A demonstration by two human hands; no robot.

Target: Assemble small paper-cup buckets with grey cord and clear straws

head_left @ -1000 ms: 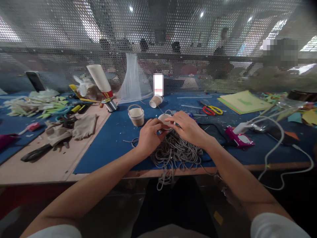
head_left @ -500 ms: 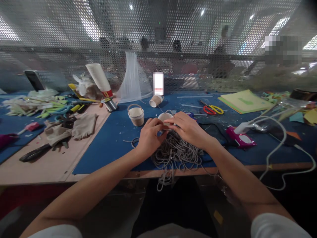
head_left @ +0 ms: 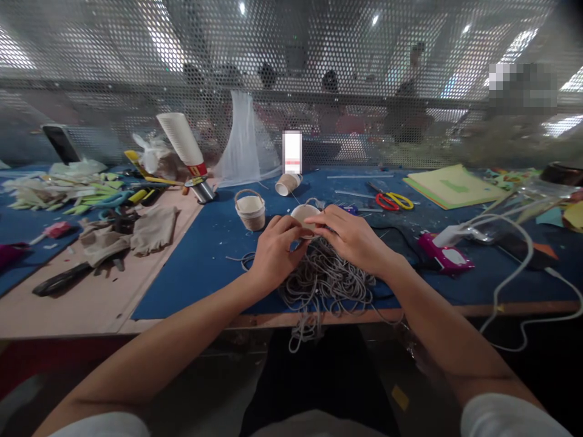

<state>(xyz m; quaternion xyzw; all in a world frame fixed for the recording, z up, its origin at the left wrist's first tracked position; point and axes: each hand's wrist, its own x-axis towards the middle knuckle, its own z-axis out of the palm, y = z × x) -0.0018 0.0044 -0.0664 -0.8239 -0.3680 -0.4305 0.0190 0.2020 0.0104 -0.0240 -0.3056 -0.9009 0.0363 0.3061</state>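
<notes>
A white paper cup (head_left: pixel 302 213) is held over the front of the blue mat, its mouth facing up and away from me. My left hand (head_left: pixel 279 250) is closed around its left side. At the near rim, the fingers of my right hand (head_left: pixel 354 238) are pinched together against the cup; what lies between the fingertips is hidden. Under both hands spreads a tangled heap of grey cord (head_left: pixel 325 276), with a loop hanging over the table edge. To the left stands a cord-wrapped cup with a handle (head_left: pixel 251 220). Another wrapped cup (head_left: pixel 285 184) lies on its side behind.
Scissors (head_left: pixel 394 201) with red and yellow handles lie right of the hands, near a magenta power adapter (head_left: pixel 445 252) with a white cable. At left are a stack of paper cups (head_left: pixel 181 141) and work gloves (head_left: pixel 153 230). A perforated metal screen (head_left: pixel 346 103) stands behind.
Both hands stay at the cup, with only slight finger movement at its rim. The view has shifted very slightly.
</notes>
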